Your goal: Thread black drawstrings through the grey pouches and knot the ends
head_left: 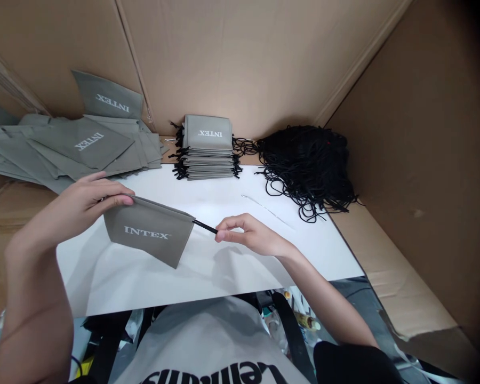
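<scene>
A flat grey drawstring pouch [146, 226] printed INTEX is held above the white work surface, slightly tilted. My left hand [98, 198] pinches its upper left corner between thumb and fingers. From the pouch's upper right corner a black cord [205, 226] comes out, and my right hand [248, 233] grips that cord between thumb and forefinger. Whether any cord sticks out at the left corner is hidden by my left hand. On the white surface beyond my right hand lies a thin pale needle-like rod [266, 209].
A loose heap of grey pouches [64, 152] lies at the back left, one leaning on the cardboard wall [244, 58]. A neat stack of corded pouches [208, 144] stands at the back middle. To its right is a tangled pile of black cords [308, 165]. Cardboard also encloses the sides.
</scene>
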`<action>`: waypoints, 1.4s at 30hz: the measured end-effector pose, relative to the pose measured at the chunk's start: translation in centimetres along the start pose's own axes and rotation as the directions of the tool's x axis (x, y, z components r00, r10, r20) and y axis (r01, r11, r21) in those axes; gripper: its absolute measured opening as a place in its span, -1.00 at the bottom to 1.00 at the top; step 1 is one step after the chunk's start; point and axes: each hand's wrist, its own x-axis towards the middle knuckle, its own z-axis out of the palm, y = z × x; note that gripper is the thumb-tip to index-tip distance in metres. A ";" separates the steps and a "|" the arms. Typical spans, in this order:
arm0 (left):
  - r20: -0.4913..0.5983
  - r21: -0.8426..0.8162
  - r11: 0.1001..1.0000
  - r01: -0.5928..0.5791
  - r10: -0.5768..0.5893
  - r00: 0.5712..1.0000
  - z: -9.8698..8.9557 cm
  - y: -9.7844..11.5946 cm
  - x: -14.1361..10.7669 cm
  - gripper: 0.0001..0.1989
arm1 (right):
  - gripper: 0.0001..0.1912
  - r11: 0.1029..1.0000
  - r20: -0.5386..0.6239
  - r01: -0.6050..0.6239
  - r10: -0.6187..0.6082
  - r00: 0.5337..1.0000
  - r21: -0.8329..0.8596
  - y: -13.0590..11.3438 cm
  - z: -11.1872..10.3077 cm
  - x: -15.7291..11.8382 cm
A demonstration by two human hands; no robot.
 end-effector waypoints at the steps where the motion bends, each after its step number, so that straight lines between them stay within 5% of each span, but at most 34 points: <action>1: -0.009 0.000 1.000 0.004 -0.004 1.000 0.0 -0.3 -0.1 -0.57 | -0.76 1.000 -0.005 -0.013 0.013 1.000 0.001 0.1 -0.1 -0.3; 11: -0.094 -0.006 0.995 0.096 -0.096 0.991 0.7 -1.1 -0.1 -0.37 | -0.77 0.999 -0.144 -0.017 0.021 0.989 0.034 0.1 -0.3 -1.2; 14: 0.022 -0.031 0.986 0.166 -0.165 0.986 1.4 -0.3 0.8 -0.38 | -0.80 0.990 -0.302 0.073 -0.107 0.947 -0.119 -0.7 0.4 -1.3; 16: 0.035 -0.017 0.961 0.275 -0.274 0.961 2.1 1.5 1.5 -0.40 | -0.78 0.951 -0.400 0.126 -0.237 0.885 -0.283 -1.6 1.1 -1.3; 18: -0.201 0.014 0.941 0.338 -0.328 0.923 2.8 4.4 1.9 -0.43 | -0.77 0.883 -0.449 0.161 -0.372 0.812 -0.441 -2.5 1.7 -1.0; 20: -0.250 -0.206 0.922 0.327 -0.373 0.894 3.4 8.1 2.1 -0.54 | -0.78 0.789 -0.433 0.201 -0.509 0.744 -0.581 -3.4 2.2 -0.6; 23: -0.030 -0.568 0.774 0.281 -0.360 0.933 3.6 13.4 1.9 -0.65 | -0.78 0.638 -0.343 0.242 -0.651 0.677 -0.731 -4.2 2.9 -0.3; 26: -0.005 -0.717 0.660 0.225 -0.327 0.945 3.4 16.2 1.8 -0.75 | -0.78 0.504 -0.276 0.234 -0.741 0.612 -0.832 -4.3 3.7 -0.3; 36: 0.110 -0.799 0.506 0.325 -0.408 0.907 3.3 16.7 1.7 -0.66 | -0.74 0.337 -0.219 0.117 -0.800 0.558 -0.934 -3.2 5.1 -0.4; 42: -0.043 -0.815 0.540 0.208 -0.415 0.909 3.9 17.0 1.8 -0.79 | -0.65 0.425 -0.306 0.116 -0.792 0.529 -0.898 -2.4 5.9 -0.1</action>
